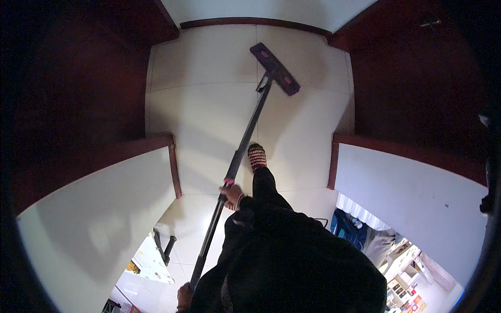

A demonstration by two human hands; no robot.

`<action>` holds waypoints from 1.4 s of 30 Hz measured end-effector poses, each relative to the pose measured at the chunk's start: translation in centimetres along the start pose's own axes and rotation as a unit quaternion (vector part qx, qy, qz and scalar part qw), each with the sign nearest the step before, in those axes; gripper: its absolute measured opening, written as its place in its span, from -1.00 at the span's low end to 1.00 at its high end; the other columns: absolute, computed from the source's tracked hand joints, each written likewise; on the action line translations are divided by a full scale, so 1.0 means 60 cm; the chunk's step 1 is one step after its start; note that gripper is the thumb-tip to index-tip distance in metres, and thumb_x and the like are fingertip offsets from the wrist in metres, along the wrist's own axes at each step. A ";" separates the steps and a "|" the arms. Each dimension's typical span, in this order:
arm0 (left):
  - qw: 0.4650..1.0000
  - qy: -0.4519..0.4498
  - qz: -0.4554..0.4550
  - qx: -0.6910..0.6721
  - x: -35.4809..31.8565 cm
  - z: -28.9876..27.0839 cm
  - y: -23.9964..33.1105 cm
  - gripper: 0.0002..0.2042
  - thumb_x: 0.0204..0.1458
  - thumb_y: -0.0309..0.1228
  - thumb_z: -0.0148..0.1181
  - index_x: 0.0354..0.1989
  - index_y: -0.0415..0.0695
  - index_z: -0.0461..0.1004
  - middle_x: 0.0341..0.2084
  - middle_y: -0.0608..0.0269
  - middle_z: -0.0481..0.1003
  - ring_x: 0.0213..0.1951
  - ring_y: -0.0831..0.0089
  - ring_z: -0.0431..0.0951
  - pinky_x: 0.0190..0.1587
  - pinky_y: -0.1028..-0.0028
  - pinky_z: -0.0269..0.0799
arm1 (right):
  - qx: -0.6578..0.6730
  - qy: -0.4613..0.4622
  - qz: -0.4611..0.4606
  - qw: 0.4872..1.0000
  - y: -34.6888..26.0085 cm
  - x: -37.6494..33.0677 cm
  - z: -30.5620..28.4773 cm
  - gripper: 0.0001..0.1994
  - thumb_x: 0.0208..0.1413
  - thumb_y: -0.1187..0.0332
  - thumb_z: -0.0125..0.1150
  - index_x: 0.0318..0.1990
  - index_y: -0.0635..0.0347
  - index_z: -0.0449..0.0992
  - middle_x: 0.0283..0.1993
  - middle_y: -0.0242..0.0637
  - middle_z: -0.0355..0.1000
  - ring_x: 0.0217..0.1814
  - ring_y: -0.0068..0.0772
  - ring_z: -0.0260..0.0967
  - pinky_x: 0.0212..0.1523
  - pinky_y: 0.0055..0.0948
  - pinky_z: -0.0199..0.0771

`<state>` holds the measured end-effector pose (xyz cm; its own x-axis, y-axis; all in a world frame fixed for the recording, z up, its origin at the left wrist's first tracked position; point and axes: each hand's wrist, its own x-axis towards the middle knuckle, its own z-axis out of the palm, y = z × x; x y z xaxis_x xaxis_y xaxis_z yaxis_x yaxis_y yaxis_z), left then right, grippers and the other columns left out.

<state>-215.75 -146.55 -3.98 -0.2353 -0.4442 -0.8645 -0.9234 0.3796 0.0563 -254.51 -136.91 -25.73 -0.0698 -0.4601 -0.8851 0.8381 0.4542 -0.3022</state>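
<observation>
A flat mop lies slantwise across the view, its dark purple rectangular head (274,69) resting on the pale tiled floor (209,112). From the head a long black pole (245,142) with a pink ring runs down toward my body. My right hand (231,197), a band at its wrist, is wrapped round the pole just below that ring. Lower down, at the bottom edge, my left hand (183,296) is closed on the upper end of the pole, partly cut off by the frame and my dark clothing.
My foot in a red-and-white patterned sock or slipper (257,157) is beside the pole. Dark red-brown doors (407,78) and white walls (407,177) flank the narrow passage. Behind are a blue bag (348,229), a black cylindrical object (169,248) and shelves (404,284).
</observation>
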 end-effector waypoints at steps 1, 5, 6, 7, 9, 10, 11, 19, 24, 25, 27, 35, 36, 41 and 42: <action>0.999 -0.033 0.041 0.011 0.029 -0.019 0.054 -0.82 -0.24 -0.29 0.05 -0.56 -0.15 0.34 -0.62 -0.02 0.40 -0.49 0.04 0.41 -0.46 0.21 0.29 | 0.002 0.128 -0.088 0.988 -0.019 0.016 -0.013 -0.78 -0.19 0.21 0.15 -0.58 0.14 0.32 -0.69 -0.36 0.23 -0.65 -0.40 0.23 -0.67 -0.40 0.22; 0.993 -0.039 0.111 -0.004 0.107 -0.103 0.307 -0.69 -0.44 -0.33 0.28 -0.57 -0.22 0.30 -0.71 0.13 0.40 -0.61 0.27 0.44 -0.53 0.35 0.34 | 0.042 0.193 -0.236 0.952 -0.143 0.117 -0.163 -0.79 -0.20 0.26 0.18 -0.40 0.12 0.37 -0.67 -0.41 0.25 -0.68 -0.53 0.22 -0.75 -0.51 0.20; 0.989 -0.041 0.141 -0.034 0.116 -0.125 0.361 -0.71 -0.42 -0.34 0.26 -0.59 -0.22 0.29 -0.73 0.16 0.38 -0.66 0.35 0.43 -0.57 0.41 0.34 | -0.035 0.256 -0.182 0.949 -0.181 0.141 -0.202 -0.82 -0.21 0.28 0.19 -0.51 0.17 0.38 -0.68 -0.41 0.25 -0.69 -0.52 0.20 -0.75 -0.48 0.19; 0.985 -0.074 0.153 -0.025 0.131 -0.143 0.414 -0.71 -0.42 -0.35 0.25 -0.58 -0.22 0.28 -0.74 0.18 0.38 -0.69 0.36 0.42 -0.60 0.42 0.34 | -0.039 0.241 -0.198 0.949 -0.214 0.158 -0.239 -0.77 -0.20 0.26 0.18 -0.64 0.22 0.37 -0.70 -0.41 0.24 -0.70 -0.51 0.20 -0.75 -0.45 0.18; 0.986 -0.108 0.084 -0.099 0.149 -0.167 0.505 -0.70 -0.40 -0.34 0.23 -0.56 -0.24 0.28 -0.73 0.14 0.38 -0.68 0.34 0.43 -0.58 0.41 0.35 | -0.010 0.260 -0.230 0.938 -0.274 0.187 -0.301 -0.69 -0.16 0.11 0.10 -0.51 0.22 0.39 -0.72 -0.25 0.28 -0.62 -0.37 0.27 -0.61 -0.34 0.21; 0.986 -0.113 0.070 -0.102 0.157 -0.173 0.544 -0.70 -0.39 -0.34 0.22 -0.56 -0.25 0.28 -0.73 0.12 0.39 -0.66 0.34 0.44 -0.58 0.40 0.35 | -0.054 0.293 -0.277 0.913 -0.296 0.194 -0.328 -0.67 -0.19 0.11 0.12 -0.49 0.24 0.40 -0.70 -0.24 0.30 -0.61 -0.36 0.27 -0.59 -0.32 0.21; 0.984 -0.106 0.098 -0.100 0.165 -0.179 0.577 -0.70 -0.38 -0.33 0.20 -0.54 -0.26 0.28 -0.72 0.09 0.39 -0.63 0.31 0.45 -0.56 0.39 0.35 | -0.030 0.299 -0.306 0.903 -0.322 0.200 -0.356 -0.66 -0.22 0.11 0.14 -0.47 0.27 0.41 -0.69 -0.22 0.31 -0.59 -0.35 0.28 -0.56 -0.31 0.21; 0.989 0.013 0.145 0.032 0.165 -0.193 0.671 -0.68 -0.30 -0.32 0.15 -0.41 -0.25 0.24 -0.60 -0.01 0.42 -0.46 0.09 0.44 -0.40 0.26 0.35 | 0.070 0.210 -0.275 0.936 -0.406 0.208 -0.426 -0.70 -0.14 0.17 0.13 -0.63 0.23 0.33 -0.70 -0.32 0.26 -0.74 -0.43 0.21 -0.79 -0.43 0.20; 0.989 0.057 0.131 0.034 0.140 -0.171 0.592 -0.66 -0.33 -0.36 0.14 -0.36 -0.24 0.24 -0.60 -0.01 0.42 -0.45 0.08 0.44 -0.39 0.25 0.34 | -0.062 0.243 -0.255 0.934 -0.348 0.251 -0.369 -0.66 0.03 0.04 -0.27 -0.27 0.04 0.34 -0.50 -0.07 0.37 -0.51 -0.09 0.32 -0.50 -0.19 0.29; 0.990 0.059 0.126 0.030 0.135 -0.161 0.562 -0.66 -0.33 -0.36 0.14 -0.37 -0.24 0.24 -0.60 -0.01 0.42 -0.45 0.08 0.44 -0.39 0.25 0.34 | -0.158 0.254 -0.307 0.904 -0.327 0.264 -0.342 -0.65 0.02 0.03 -0.24 -0.27 0.06 0.34 -0.50 -0.05 0.36 -0.50 -0.08 0.32 -0.49 -0.19 0.29; 0.992 0.063 0.109 0.016 0.114 -0.128 0.489 -0.66 -0.34 -0.36 0.15 -0.37 -0.24 0.24 -0.60 -0.01 0.42 -0.46 0.08 0.44 -0.40 0.25 0.34 | -0.292 0.288 -0.341 0.846 -0.263 0.270 -0.291 -0.67 -0.02 0.06 -0.15 -0.27 0.10 0.31 -0.55 -0.05 0.34 -0.50 -0.08 0.32 -0.51 -0.22 0.28; 0.997 0.055 0.020 -0.051 -0.026 0.099 0.084 -0.70 -0.39 -0.35 0.17 -0.48 -0.20 0.24 -0.61 -0.06 0.39 -0.45 -0.01 0.40 -0.44 0.19 0.31 | -0.276 0.197 -0.294 0.894 0.087 0.191 0.029 -0.66 -0.19 0.12 0.11 -0.54 0.27 0.34 -0.66 -0.28 0.24 -0.55 -0.44 0.23 -0.57 -0.37 0.21; 0.996 0.068 0.015 -0.050 -0.059 0.133 0.025 -0.72 -0.39 -0.35 0.16 -0.50 -0.19 0.24 -0.62 -0.06 0.39 -0.45 -0.02 0.39 -0.46 0.18 0.31 | -0.329 0.115 -0.221 0.911 0.138 0.168 0.066 -0.64 -0.19 0.09 0.09 -0.55 0.29 0.33 -0.64 -0.23 0.26 -0.54 -0.45 0.25 -0.56 -0.38 0.22; 0.989 -0.016 -0.106 -0.100 -0.225 0.284 -0.165 -0.71 -0.30 -0.26 0.12 -0.41 -0.15 0.31 -0.52 0.00 0.40 -0.39 0.09 0.41 -0.39 0.18 0.29 | -0.152 -0.026 0.019 0.988 0.355 0.005 0.208 -0.72 -0.20 0.24 0.13 -0.35 0.21 0.33 -0.72 -0.30 0.23 -0.77 -0.41 0.19 -0.79 -0.38 0.21; 0.989 -0.036 -0.128 -0.071 -0.241 0.307 -0.175 -0.69 -0.26 -0.22 0.10 -0.37 -0.14 0.33 -0.48 0.02 0.41 -0.36 0.13 0.42 -0.36 0.19 0.29 | -0.101 -0.006 0.011 0.995 0.376 -0.018 0.219 -0.68 -0.21 0.20 0.14 -0.33 0.20 0.30 -0.72 -0.30 0.23 -0.78 -0.44 0.19 -0.83 -0.42 0.17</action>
<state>-197.08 -129.16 -1.26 0.0292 -0.4497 -0.8927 -0.9844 0.1419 -0.1037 -228.42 -136.23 -26.96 -0.0444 -0.4575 -0.8881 0.7130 0.6081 -0.3490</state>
